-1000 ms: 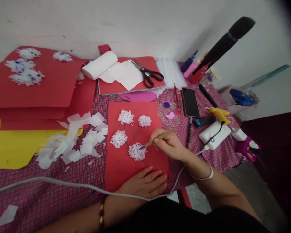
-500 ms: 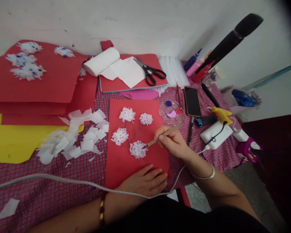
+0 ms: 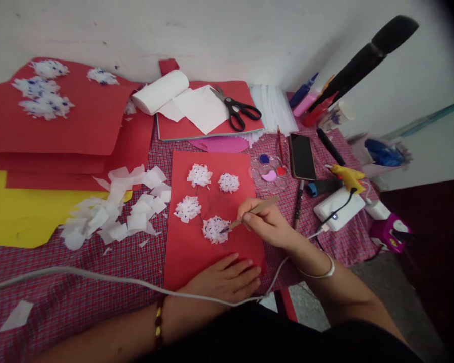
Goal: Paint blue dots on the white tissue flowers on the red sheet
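Note:
My right hand [image 3: 263,222] pinches a flat wooden-coloured paintbrush [image 3: 265,203]. Its dark tip touches the lower white paper flower [image 3: 216,229], which has purple-blue specks. This flower is stuck on a sheet of red paper [image 3: 234,257] with three more like it: an upper left flower [image 3: 199,175], an upper right flower [image 3: 229,183] and a middle left flower [image 3: 188,208]. Faint dark lines run between them. My left hand [image 3: 227,279] lies flat with fingers spread on the lower part of the red sheet. A clear palette [image 3: 272,186] with blue, pink and red paint stands beside the sheet.
Torn white paper pieces [image 3: 136,222] lie left of the sheet. Behind are scissors [image 3: 236,108], a tissue roll [image 3: 162,92] and glue sticks [image 3: 270,106]. A phone [image 3: 302,156], a glue gun [image 3: 347,177] and a power bank [image 3: 338,209] lie right. A white cable [image 3: 109,279] crosses in front.
The brush handle has tipped slightly lower and shifted a little left, its tip still at the lower flower. My left hand stays in place; the whole view has shifted slightly.

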The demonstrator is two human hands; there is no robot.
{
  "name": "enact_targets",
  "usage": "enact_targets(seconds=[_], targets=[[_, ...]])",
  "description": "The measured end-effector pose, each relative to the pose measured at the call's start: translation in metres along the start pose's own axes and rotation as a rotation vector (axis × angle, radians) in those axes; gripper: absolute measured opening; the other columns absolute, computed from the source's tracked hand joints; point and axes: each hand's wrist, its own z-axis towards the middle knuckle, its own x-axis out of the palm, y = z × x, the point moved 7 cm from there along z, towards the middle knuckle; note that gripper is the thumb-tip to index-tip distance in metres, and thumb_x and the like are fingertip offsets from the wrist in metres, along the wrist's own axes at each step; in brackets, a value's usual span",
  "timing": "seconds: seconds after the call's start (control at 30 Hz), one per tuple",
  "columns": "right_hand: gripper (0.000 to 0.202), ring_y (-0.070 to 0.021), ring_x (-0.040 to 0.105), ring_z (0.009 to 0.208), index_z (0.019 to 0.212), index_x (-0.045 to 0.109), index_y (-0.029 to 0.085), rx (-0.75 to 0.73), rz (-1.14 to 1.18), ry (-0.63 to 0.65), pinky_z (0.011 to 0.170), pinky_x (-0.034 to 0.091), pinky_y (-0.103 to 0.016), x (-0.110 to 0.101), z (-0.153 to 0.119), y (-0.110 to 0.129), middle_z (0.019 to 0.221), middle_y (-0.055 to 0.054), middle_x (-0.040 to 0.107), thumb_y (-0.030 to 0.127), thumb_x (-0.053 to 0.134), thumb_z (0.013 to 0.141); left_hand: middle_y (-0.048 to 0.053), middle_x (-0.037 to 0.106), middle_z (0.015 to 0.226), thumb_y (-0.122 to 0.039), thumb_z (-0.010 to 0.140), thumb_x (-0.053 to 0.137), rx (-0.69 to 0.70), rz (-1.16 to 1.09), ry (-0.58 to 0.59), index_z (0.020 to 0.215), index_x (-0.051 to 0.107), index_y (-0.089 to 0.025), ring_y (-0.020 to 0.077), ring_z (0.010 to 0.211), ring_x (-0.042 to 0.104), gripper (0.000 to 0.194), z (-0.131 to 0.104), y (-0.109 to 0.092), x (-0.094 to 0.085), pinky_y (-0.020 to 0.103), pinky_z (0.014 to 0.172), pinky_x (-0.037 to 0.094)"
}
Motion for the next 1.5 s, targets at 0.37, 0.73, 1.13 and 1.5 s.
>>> enact_targets(seconds=[0.37,0.73,1.13,1.5], targets=[[0.016,-0.0105,0.053,0.06,0.087,0.058,0.017,-0.059,-0.023,0.027,0.054,0.04,-0.023,0.005,-0.002,0.006,0.072,-0.002,0.059,0.022,0.046,0.096,0.003,0.043,0.147,-0.022,0.103,0.043,0.003,-0.002,0.034,0.139,0.046,-0.02,0.0207,0.13,0.043,0.036,-0.001,-0.001,0.003,0.041,0.112,0.033],[0.014,-0.0101,0.056,0.065,0.092,0.06,0.017,-0.171,-0.129,0.089,0.058,0.044,-0.022,0.008,-0.008,0.014,0.077,-0.002,0.062,0.015,0.046,0.094,0.003,0.042,0.149,-0.021,0.102,0.041,0.002,-0.006,0.052,0.14,0.044,-0.021,0.0204,0.132,0.043,0.038,-0.001,-0.002,0.005,0.041,0.114,0.032],[0.013,-0.0115,0.058,0.065,0.088,0.058,0.018,-0.169,-0.153,0.101,0.058,0.046,-0.023,0.003,-0.007,0.018,0.075,-0.003,0.063,0.013,0.046,0.092,0.004,0.042,0.149,-0.023,0.102,0.044,0.001,-0.019,0.053,0.141,0.043,-0.019,0.0203,0.132,0.042,0.038,-0.001,-0.001,0.001,0.041,0.115,0.03],[0.014,-0.0123,0.061,0.07,0.088,0.057,0.017,-0.141,-0.19,0.165,0.063,0.047,-0.024,0.011,-0.006,0.013,0.078,-0.004,0.065,0.013,0.044,0.091,0.0,0.045,0.146,-0.023,0.103,0.042,0.005,0.009,0.02,0.138,0.047,-0.021,0.0203,0.131,0.042,0.036,0.0,-0.001,0.001,0.04,0.113,0.03]])
